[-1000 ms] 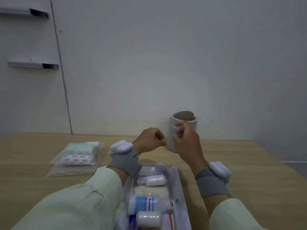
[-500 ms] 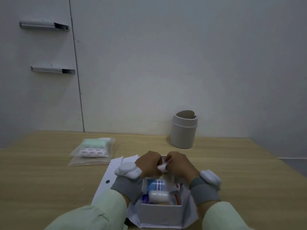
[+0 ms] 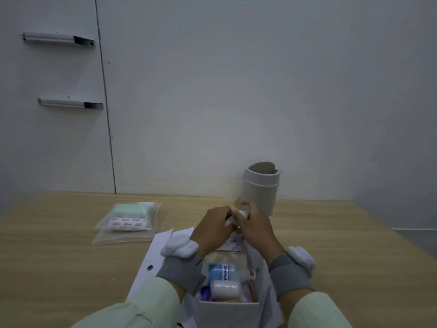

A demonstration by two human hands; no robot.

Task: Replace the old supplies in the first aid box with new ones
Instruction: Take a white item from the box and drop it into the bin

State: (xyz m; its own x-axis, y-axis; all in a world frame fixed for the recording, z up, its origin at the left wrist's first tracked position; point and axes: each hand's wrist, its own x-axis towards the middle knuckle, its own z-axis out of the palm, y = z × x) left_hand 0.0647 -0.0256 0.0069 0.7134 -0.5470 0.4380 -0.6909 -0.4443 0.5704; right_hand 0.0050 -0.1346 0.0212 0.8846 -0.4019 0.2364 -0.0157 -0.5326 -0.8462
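Since half a second ago your hands have lifted off the first aid box (image 3: 228, 312) and moved away from you toward the bin, carrying a small white item with them. Starting at your left, the clear bag of new supplies (image 3: 127, 221) lies flat on the table (image 3: 59, 268), well apart from the box and untouched. It looks slick and floppy, so you would do best to take it by one edge or support it from underneath. Your left hand (image 3: 214, 227) has its fingers curled in, pinching one side of the small white item (image 3: 242, 214). It is too blurred to name, but judging by how little grip it needs, it is light and probably soft, so a fingertip pinch at each end should do. Your right hand (image 3: 256, 229) pinches it from the other side, and the two hands are nearly touching. Below your wrists the box sits open at the near edge of the table, still holding a bottle (image 3: 222, 272) and a bandage roll (image 3: 224, 287). The bottle looks smooth and likely slippery, so wrap your fingers round its body. The roll will squash, so hold it gently. Farthest right, the bin (image 3: 261, 192) stands upright against the wall, just beyond your right fingers, with its top open.
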